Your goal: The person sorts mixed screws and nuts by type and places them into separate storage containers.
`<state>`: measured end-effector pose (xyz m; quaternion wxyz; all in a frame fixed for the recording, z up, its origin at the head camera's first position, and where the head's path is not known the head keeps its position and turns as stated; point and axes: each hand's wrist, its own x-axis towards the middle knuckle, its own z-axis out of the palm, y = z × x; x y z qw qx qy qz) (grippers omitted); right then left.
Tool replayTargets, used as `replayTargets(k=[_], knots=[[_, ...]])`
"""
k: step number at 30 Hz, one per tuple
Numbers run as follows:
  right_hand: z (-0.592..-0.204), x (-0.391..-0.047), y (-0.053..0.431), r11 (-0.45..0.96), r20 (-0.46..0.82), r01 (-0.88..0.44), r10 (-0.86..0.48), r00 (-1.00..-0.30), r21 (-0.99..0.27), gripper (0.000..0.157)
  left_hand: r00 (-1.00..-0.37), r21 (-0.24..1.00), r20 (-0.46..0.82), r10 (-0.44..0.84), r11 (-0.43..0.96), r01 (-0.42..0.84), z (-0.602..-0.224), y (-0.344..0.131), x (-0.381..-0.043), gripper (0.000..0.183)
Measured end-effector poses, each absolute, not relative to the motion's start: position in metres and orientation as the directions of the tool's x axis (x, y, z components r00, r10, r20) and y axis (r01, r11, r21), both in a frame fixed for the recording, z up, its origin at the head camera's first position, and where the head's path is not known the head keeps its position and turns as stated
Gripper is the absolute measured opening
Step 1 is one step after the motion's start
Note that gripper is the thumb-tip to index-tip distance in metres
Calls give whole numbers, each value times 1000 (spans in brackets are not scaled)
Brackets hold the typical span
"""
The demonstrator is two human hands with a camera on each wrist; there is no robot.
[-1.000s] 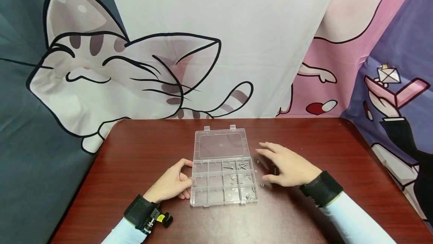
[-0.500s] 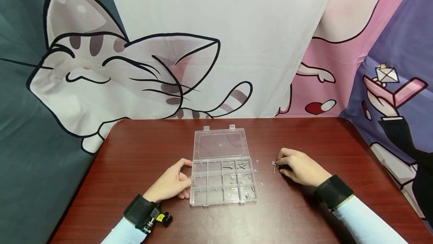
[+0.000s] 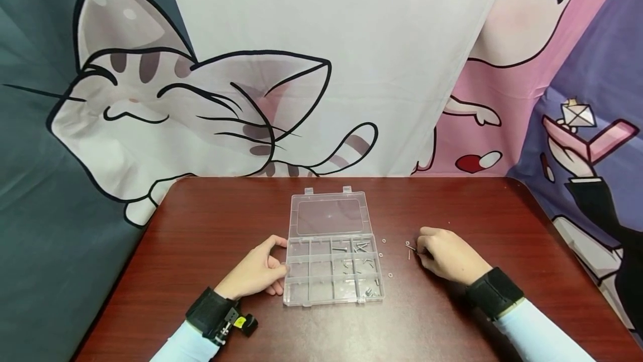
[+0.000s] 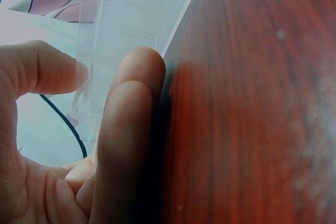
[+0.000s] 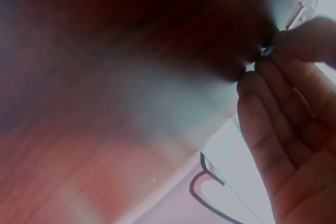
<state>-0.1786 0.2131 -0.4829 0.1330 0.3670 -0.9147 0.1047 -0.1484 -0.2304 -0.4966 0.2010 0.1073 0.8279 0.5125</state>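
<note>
A clear plastic compartment box (image 3: pixel 296 293) lies on the table with its lid (image 3: pixel 329 216) folded back. My left hand (image 3: pixel 253 273) grips its left edge; in the left wrist view, the thumb and fingers touch opposite sides of the box wall (image 4: pixel 139 14). Bolts and small metal parts lie in the right-hand compartments. My right hand (image 3: pixel 449 256) rests at the table to the right, fingertips together. A small shiny metal piece (image 5: pixel 266 51) shows between its thumb and fingers; its kind is mostly hidden. Beside those fingertips lies a silver screw (image 3: pixel 410 247), also seen as a shaft (image 5: pixel 295 15).
Several small nuts or washers lie between box and right hand, one nut (image 3: pixel 390 275) nearest the front. A thin pin-like piece (image 3: pixel 409 255) is by the right fingertips. The brown table (image 3: pixel 226 206) ends at a printed cloth (image 3: pixel 326 116) behind.
My right hand has moved right and down from beside the box to the small metal parts, its spread fingers closing into a pinch. The left hand and the box have stayed in place.
</note>
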Motion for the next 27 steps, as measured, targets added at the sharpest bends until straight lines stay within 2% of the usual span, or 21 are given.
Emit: replayTargets(k=[3, 9, 19, 27], knots=[[-484, -177, 214, 719, 327, -689, -632, -703, -91, 25, -896, 891, -224, 384, 453, -28, -497, -230, -148, 54], [-483, -175, 210, 706, 345, -686, -609, -715, -177, 30, -894, 897, -224, 389, 441, -33, -498, -230, -148, 54], [-454, -179, 163, 589, 406, -775, -666, -625, -229, 25, -897, 900, -221, 383, 435, -36, -497, -231, -149, 54], [-433, -181, 114, 482, 400, -834, -732, -552, -269, 25, -890, 898, -221, 398, 440, -27, -498, -231, -149, 54]])
